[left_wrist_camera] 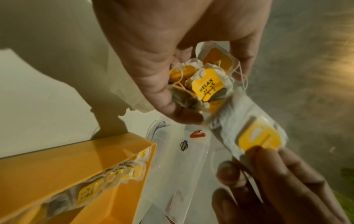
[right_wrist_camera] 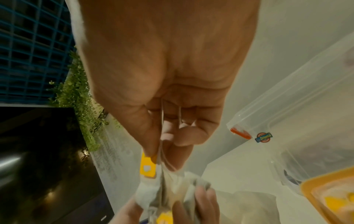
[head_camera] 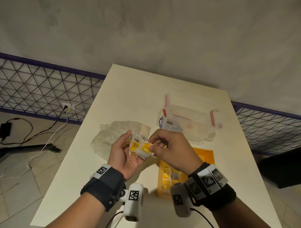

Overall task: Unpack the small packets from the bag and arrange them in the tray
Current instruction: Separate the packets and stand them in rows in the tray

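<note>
Right hand pinches one tea bag by its yellow tag, drawing it off the tangled bunch.
Left hand cups that bunch of at least three, probably so strings untangle; below, the yellow tray holds several, the plastic bag lying on the counter.

A white table stands against a gray wall. At 9 o'clock a fence of crossed black wires with a purple bar on top runs along the wall, and more of it shows at 3 o'clock. A white plug socket sits low at 9 o'clock, with cords trailing over the pale tiled floor. The light is dim.
</note>
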Available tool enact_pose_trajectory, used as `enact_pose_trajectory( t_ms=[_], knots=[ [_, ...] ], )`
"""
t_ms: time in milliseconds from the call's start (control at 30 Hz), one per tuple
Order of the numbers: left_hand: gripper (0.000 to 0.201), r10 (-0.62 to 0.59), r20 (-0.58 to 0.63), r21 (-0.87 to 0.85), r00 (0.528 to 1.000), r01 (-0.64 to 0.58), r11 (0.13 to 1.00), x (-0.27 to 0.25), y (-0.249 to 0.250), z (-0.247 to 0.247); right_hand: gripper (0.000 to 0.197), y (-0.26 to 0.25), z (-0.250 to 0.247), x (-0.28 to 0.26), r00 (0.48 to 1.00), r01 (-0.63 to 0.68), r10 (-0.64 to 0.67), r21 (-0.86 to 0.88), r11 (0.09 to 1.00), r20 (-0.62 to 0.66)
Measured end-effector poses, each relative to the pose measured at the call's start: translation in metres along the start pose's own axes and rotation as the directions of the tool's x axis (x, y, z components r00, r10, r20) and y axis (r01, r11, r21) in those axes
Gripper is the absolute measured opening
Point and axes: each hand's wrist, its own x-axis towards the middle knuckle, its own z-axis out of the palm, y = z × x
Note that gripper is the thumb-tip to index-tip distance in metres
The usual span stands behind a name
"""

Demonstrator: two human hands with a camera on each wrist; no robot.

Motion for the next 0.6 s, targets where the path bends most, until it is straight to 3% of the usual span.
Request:
enact_pose_trajectory(
  t_ms=[200, 300, 367, 433, 600],
  knots=[
    [0.037, 0.041, -0.048, 0.037, 0.998, -0.039, 0.999, 0.002, 0.004, -0.010, 0.004, -0.003, -0.027, -0.006, 0.998, -0.055, 0.051, 0.077, 0.996, 0.048],
    [0.034, 0.027, -0.041, 0.028, 0.999, -0.026, 0.999, 0.002, 0.005, -0.015, 0.006, 0.006, -0.042, -0.005, 0.997, -0.072, 0.069, -0.094, 0.993, -0.033],
    [0.048, 0.023, -0.024, 0.032, 0.999, -0.022, 0.999, 0.001, 0.006, -0.018, 0.010, 0.013, -0.051, -0.004, 0.995, -0.090, 0.071, -0.295, 0.951, -0.076],
    [0.061, 0.015, -0.015, 0.024, 1.000, -0.015, 1.000, 0.000, 0.006, -0.021, 0.011, 0.020, -0.056, -0.005, 0.993, -0.116, 0.113, -0.355, 0.928, -0.031],
    [0.037, 0.025, -0.040, -0.004, 0.999, -0.025, 1.000, -0.005, 0.003, -0.023, 0.018, 0.043, -0.058, -0.007, 0.983, -0.185, 0.150, -0.593, 0.784, -0.108]
  ],
)
